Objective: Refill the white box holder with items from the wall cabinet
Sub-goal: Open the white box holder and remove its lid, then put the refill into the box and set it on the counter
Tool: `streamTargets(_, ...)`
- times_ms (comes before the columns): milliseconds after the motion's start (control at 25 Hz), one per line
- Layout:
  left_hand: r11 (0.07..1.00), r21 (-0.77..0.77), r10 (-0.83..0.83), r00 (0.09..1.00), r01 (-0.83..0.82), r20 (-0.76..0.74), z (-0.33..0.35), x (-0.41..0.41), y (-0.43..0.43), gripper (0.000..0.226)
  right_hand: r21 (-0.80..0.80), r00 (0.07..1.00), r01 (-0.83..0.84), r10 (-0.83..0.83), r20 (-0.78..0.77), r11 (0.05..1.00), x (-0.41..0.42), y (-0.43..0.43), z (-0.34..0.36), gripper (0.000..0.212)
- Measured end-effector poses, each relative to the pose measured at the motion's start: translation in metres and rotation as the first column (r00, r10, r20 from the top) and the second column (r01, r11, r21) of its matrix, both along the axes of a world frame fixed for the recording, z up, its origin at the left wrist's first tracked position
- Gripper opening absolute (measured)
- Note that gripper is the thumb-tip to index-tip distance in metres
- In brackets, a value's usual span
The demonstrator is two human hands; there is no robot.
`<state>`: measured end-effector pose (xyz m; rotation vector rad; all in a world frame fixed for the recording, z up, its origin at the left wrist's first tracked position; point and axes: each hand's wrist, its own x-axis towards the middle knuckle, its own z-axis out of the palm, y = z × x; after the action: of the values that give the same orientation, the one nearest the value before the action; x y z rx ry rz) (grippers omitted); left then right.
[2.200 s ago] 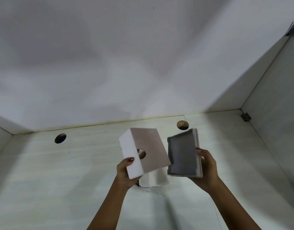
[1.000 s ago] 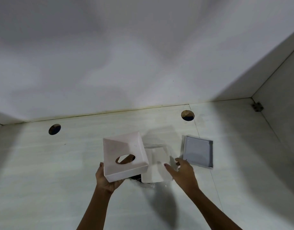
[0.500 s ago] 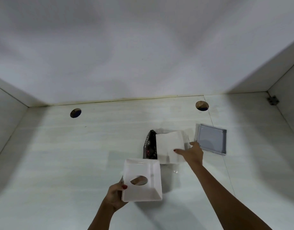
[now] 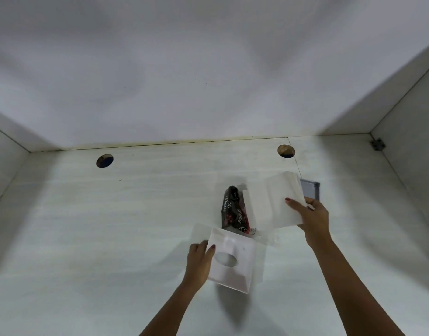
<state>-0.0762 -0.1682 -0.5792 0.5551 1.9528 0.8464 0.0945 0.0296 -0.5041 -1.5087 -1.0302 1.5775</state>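
Nearest, the left hand (image 4: 199, 261) grips the left edge of the white box holder (image 4: 230, 261), thumb over the rim, holding it with its open underside up so that the oval opening shows in the panel at its bottom. It seems to rest on or hang just above the pale surface (image 4: 111, 238); which of the two I cannot tell.

A little farther and to the right, the right hand (image 4: 314, 218) is closed on the lower right corner of a white stack of tissues (image 4: 274, 202), thumb on top, and has it tilted up off the surface. Just left of the stack lies a dark packet (image 4: 233, 209) printed with the word Dove, with some clear wrapping (image 4: 266, 238) at its near end. Behind the stack a grey lid (image 4: 310, 190) peeks out, mostly hidden.

The step in hand looks like the loading itself: tissues picked up, holder open and waiting. The next move calls for bringing the stack over the holder, squaring its edges to the walls and pressing it in without crumpling.

Farthest, two round holes (image 4: 104, 161) pierce the surface near the back wall. The wall cabinet itself is not in view.
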Motion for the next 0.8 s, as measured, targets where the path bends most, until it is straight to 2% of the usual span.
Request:
streamTargets(40, 0.998, -0.053, -0.045, 0.997, 0.042, -0.058, 0.002, 0.005, 0.003, 0.051, -0.034, 0.996, 0.017, -0.020, -0.091, 0.999, 0.004, -0.004, 0.006, 0.030)
streamTargets(120, 0.998, -0.036, -0.052, 0.994, 0.049, -0.092, 0.010, 0.012, 0.006, 0.055, -0.122, 0.972, -0.007, -0.022, -0.234, 0.992, 0.009, -0.014, 0.016, 0.020)
streamTargets(240, 0.977, 0.192, 0.127, 0.977, -0.093, -0.170, 0.022, 0.013, 0.006, 0.052, -0.250, 0.912, -0.149, 0.036, -0.408, 0.957, 0.011, -0.044, 0.015, 0.009)
streamTargets(320, 0.884, 0.363, 0.322, 0.947, -0.293, -0.020, 0.030, 0.018, 0.003, 0.037, -0.284, 0.886, -0.260, 0.110, -0.451, 0.923, 0.014, -0.069, 0.009, 0.011)
streamTargets(360, 0.844, 0.395, 0.361, 0.929, -0.364, 0.086, 0.034, 0.020, 0.003, 0.034, -0.290, 0.884, -0.287, 0.136, -0.448, 0.913, 0.014, -0.078, 0.005, 0.012)
streamTargets(480, 0.812, 0.356, 0.369, 0.880, -0.462, 0.300, 0.045, 0.024, 0.017, 0.023, -0.284, 0.906, -0.267, 0.140, -0.399, 0.921, 0.017, -0.082, -0.003, 0.014)
streamTargets(560, 0.826, 0.240, 0.342, 0.792, -0.510, 0.506, 0.062, 0.027, 0.030, 0.019, -0.265, 0.902, -0.265, 0.141, -0.408, 0.927, 0.018, -0.074, -0.004, 0.014)
streamTargets(640, 0.875, 0.153, 0.258, 0.711, -0.459, 0.654, 0.073, 0.029, 0.040, 0.029, -0.239, 0.896, -0.299, 0.186, -0.403, 0.924, 0.017, -0.069, -0.004, 0.018)
streamTargets(680, 0.894, 0.161, 0.197, 0.692, -0.417, 0.695, 0.075, 0.030, 0.044, 0.038, -0.222, 0.896, -0.314, 0.211, -0.390, 0.923, 0.015, -0.069, -0.005, 0.023)
streamTargets(800, 0.908, 0.275, 0.050, 0.733, -0.316, 0.678, 0.066, 0.032, 0.052, 0.060, -0.198, 0.915, -0.293, 0.215, -0.343, 0.935, 0.012, -0.070, -0.009, 0.034)
